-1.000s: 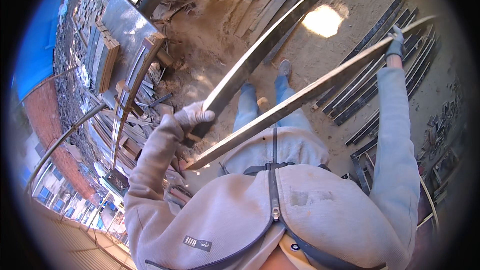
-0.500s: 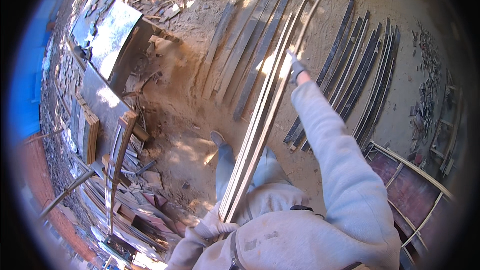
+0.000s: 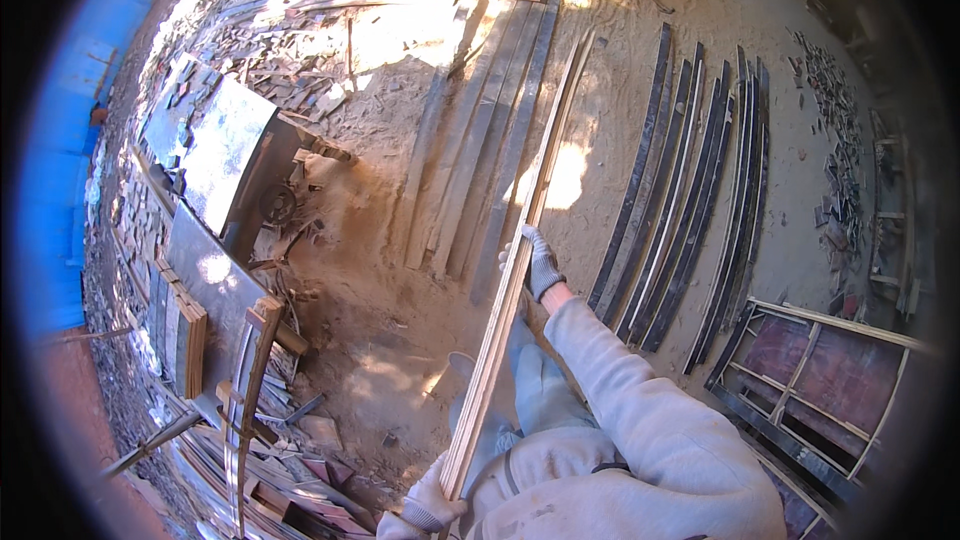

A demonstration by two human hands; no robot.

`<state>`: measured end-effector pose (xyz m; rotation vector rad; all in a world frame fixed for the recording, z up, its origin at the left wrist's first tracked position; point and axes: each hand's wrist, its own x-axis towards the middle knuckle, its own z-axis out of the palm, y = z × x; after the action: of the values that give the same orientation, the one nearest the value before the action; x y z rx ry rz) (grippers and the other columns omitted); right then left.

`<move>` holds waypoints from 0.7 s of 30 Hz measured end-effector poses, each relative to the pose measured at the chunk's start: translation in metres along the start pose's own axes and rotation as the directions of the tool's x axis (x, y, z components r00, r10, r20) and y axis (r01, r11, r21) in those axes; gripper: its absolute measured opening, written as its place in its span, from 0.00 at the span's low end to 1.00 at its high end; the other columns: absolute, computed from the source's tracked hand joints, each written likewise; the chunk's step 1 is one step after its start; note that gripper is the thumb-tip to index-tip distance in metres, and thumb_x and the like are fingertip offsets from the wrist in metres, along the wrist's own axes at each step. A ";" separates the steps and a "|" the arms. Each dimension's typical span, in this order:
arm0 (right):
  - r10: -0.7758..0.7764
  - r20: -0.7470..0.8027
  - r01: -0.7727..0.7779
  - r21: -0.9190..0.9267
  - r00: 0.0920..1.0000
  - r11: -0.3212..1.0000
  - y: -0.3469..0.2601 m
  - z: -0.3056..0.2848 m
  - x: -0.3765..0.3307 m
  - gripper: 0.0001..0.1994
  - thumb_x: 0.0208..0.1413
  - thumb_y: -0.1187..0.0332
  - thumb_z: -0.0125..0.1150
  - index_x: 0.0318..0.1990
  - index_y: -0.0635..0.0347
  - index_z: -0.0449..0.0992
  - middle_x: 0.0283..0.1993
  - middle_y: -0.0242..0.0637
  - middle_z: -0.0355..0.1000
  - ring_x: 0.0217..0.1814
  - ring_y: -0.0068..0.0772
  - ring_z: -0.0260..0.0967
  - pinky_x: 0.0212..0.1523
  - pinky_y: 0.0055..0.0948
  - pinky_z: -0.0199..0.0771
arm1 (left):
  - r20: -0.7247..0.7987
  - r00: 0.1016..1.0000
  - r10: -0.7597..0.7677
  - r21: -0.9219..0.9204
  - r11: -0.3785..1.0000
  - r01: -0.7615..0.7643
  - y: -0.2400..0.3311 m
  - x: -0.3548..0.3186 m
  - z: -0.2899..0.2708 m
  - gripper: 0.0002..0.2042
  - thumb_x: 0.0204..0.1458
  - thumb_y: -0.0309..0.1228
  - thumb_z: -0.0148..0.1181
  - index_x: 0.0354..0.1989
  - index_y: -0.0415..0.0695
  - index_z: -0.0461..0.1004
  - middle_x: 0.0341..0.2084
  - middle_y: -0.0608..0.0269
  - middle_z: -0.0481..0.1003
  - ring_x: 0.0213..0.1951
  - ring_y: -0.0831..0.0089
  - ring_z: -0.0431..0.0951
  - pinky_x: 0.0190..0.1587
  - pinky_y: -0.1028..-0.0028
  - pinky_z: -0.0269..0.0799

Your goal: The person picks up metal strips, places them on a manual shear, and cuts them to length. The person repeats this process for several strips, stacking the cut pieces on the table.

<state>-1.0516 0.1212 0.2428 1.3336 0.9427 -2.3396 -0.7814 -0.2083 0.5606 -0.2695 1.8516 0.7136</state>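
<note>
A bundle of long, thin wooden strips slants across the middle, from near my waist up toward the far ground. My left hand, in a pale knit glove, is closed around its near end. Farther up, my right hand, in a grey glove, wraps round the bundle from the right side. The strips lie close together, their pale edges facing up. Part of my left hand's fingers is hidden behind the strips.
Left stands a metal-topped table with a stack of short boards beside it. Long planks lie on the ground ahead, dark strips to the right. A framed panel sits at lower right; wood scraps are heaped lower left.
My right hand has come back from far along the strips to nearer my body, its arm now bent. The strips, spread apart before, are now together. The view has shifted slightly.
</note>
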 end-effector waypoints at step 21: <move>-0.289 -0.125 -0.125 -0.992 0.949 0.018 0.246 -0.196 0.281 0.19 0.72 0.50 0.61 0.53 0.56 0.82 0.49 0.38 0.82 0.49 0.35 0.76 0.50 0.38 0.77 | 0.228 0.909 0.348 -0.829 0.560 -0.007 -0.012 0.574 -0.036 0.39 0.38 0.24 0.80 0.65 0.34 0.73 0.44 0.56 0.82 0.48 0.67 0.81 0.54 0.67 0.79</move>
<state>-0.9400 0.0870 -0.1625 0.8482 2.2089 -0.7274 -1.0289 -0.1549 0.0443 -0.4987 1.0655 1.6537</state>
